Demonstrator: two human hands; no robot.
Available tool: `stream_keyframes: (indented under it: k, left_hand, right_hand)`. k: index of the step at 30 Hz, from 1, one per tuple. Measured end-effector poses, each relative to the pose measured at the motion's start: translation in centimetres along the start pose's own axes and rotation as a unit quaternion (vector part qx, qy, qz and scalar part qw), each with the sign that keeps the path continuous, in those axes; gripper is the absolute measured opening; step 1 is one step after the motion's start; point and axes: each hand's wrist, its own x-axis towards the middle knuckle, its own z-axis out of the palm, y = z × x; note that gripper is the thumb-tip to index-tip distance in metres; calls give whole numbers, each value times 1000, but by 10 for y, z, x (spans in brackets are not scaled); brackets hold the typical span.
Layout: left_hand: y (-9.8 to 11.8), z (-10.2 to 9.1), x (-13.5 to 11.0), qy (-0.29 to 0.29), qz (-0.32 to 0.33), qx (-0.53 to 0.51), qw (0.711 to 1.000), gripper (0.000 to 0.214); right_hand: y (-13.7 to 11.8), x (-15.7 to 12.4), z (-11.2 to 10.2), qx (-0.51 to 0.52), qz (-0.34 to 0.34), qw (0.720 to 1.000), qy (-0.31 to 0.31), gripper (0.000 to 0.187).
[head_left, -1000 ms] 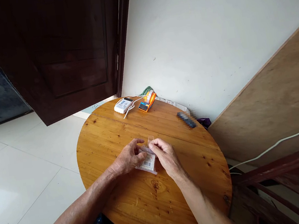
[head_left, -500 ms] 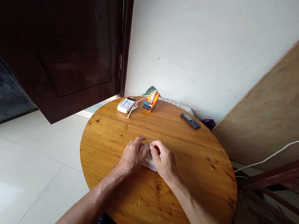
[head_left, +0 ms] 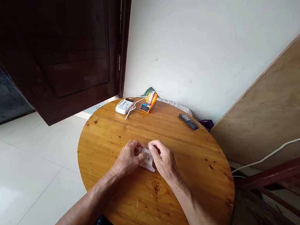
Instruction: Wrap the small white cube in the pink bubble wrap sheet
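Observation:
A small clear plastic packet (head_left: 147, 161) with pale, printed-looking contents lies on the round wooden table (head_left: 198, 180) between my hands. From the left, my left hand (head_left: 130, 157) grips it, with the thumb on its near side and the fingers bent over its far end. My right hand (head_left: 164, 159) is closed in a pinch of thumb and forefinger at the packet's far right corner. Both fingertip groups sit close together there, and they hide that edge. What is inside the packet is too small to make out.
Toward the back of the table are a white box-shaped device (head_left: 125, 106) with a white cable and an orange tape dispenser (head_left: 149, 103). A dark, pixelated long object (head_left: 188, 121) lies at the right. A dark door (head_left: 75, 56) and a white wall (head_left: 198, 38) stand behind.
My left thumb has shifted down and left, so more of the packet shows. The fingertips of both hands stay near its far edge. The whole view has shifted slightly.

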Motion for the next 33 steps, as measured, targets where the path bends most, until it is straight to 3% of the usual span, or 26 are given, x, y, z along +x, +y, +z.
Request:
stream_keyframes:
  k: [4, 11, 18, 24, 28, 33]
  left_hand:
    - [-5, 2, 2, -10, -9, -27, 1000, 25]
    - [-1, 0, 2, -24, -17, -70, 997, 23]
    - [13, -14, 3, -77, -80, -184, 977, 31]
    - [14, -16, 3, -83, -87, -207, 971, 26]
    - [12, -13, 2, -79, -81, -195, 974, 27]
    - [6, -8, 4, -71, -61, -191, 977, 30]
  right_hand:
    - [-5, -1, -7, 8, -10, 1000, -12, 25]
    - [-7, -3, -19, 4, -124, 990, -68, 23]
    - [-16, -9, -31, -133, -190, 966, -114, 24]
    - [-14, -30, -25, -280, -265, 921, -47, 27]
    - [-6, -42, -13, -316, -263, 912, 12, 27]
    - [-4, -44, -9, -310, -278, 909, 29, 26]
